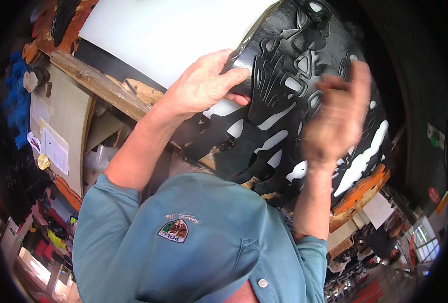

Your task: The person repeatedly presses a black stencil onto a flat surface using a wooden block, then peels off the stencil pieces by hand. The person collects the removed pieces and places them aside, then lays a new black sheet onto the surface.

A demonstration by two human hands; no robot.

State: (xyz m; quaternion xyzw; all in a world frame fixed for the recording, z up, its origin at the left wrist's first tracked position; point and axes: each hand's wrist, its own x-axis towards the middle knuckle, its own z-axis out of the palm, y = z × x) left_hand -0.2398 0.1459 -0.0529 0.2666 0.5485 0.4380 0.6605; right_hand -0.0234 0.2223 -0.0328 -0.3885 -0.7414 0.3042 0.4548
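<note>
A black, leather-like sheet (264,65), full of cut-out holes and outlined shapes, lies over a white board (143,35) and hangs toward my body. White shows through several of its openings. My left hand (206,83) pinches the sheet's left edge, thumb on top and fingers partly hidden at the edge. Over the sheet's right part is my right hand (337,116), smeared by motion. One of its fingers seems raised; whether it touches or holds anything, I cannot tell.
A worn wooden rail (100,83) runs along the bench's left front. Below it, papers (54,146) hang on a pale panel. Orange-edged wooden boards (360,194) sit at the right. Blue shapes (17,101) stand at the far left, and a dark machine side with a green button (434,142) rises at the far right.
</note>
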